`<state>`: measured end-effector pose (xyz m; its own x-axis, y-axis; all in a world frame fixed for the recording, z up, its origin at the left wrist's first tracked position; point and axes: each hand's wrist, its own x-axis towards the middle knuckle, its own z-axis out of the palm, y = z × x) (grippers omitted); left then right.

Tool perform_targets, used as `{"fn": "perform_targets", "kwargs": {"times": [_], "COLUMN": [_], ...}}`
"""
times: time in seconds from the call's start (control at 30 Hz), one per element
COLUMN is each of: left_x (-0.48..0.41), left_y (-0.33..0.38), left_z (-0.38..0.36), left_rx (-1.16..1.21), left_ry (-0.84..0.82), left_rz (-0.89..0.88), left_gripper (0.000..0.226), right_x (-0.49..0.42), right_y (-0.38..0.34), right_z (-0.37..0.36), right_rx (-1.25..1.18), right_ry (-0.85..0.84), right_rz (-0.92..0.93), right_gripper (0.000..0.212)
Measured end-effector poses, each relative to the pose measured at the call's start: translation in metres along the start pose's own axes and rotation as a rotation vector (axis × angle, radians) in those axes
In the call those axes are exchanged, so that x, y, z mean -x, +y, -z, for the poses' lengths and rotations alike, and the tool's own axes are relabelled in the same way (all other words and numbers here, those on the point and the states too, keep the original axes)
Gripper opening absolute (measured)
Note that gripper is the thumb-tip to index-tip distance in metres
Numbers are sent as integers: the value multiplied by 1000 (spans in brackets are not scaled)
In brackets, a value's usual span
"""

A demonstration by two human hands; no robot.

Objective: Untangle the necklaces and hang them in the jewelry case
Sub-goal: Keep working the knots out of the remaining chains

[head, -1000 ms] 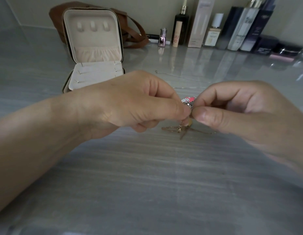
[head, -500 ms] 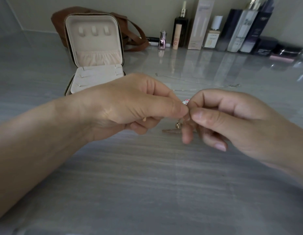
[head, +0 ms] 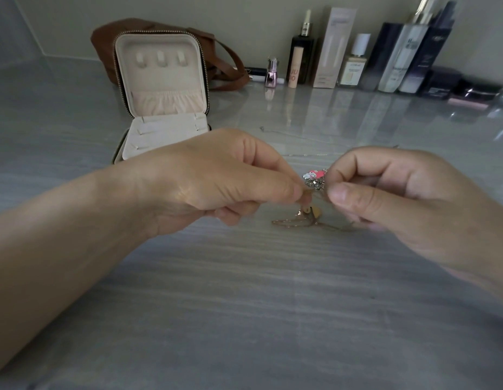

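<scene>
Tucked in the loose fingers of the right hand [head: 399, 198]. Pinched the necklaces [head: 315, 182] with it and the left hand [head: 216, 181]. Likely needed soft, slow pulls.

**One head-worn view, forward and down**

A wide-angle camera on the person's head looks across the grey table [head: 244, 305] toward the back wall [head: 244, 15]. The left hand [head: 216, 178] and right hand [head: 399, 198], meeting at the necklaces [head: 315, 182], sit very near at mid-frame; the jewelry case [head: 160, 80] stands farther off, upper left
</scene>
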<state>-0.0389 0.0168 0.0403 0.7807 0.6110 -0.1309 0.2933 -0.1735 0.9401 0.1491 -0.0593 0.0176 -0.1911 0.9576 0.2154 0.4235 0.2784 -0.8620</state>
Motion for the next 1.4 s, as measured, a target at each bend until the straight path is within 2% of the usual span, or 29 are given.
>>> {"fn": "perform_targets", "kwargs": {"times": [0.23,0.4,0.53,0.8,1.03,1.3,1.4], "left_x": [-1,-3,-3,-4,-5,-6,-6], "left_y": [-2,-3,-3,-3,-2,-4,-5], "left_z": [5,3,3,1,0,-3,-5], "left_rx": [-46,-85,-107,-132,-135,-132,-147], "left_ry": [51,79,108,184,205,195,172], "left_rz": [9,-11,-22,-46,-61,-59,-42], "left_gripper": [11,7,9,14,19,16,29], "right_x": [0,-2,-5,-3,-5,-5,-5], "right_y": [-1,-8,-7,-7,-10,-11,-12], "right_z": [-1,-7,-11,-9,-8,-8,-8], "right_rx": [36,26,95,133,107,206,232], "right_ry": [16,-44,62,59,216,128,85], "right_rz": [-36,-68,-48,43,-15,-30,-74], "right_gripper": [24,29,28,10,30,15,11]}}
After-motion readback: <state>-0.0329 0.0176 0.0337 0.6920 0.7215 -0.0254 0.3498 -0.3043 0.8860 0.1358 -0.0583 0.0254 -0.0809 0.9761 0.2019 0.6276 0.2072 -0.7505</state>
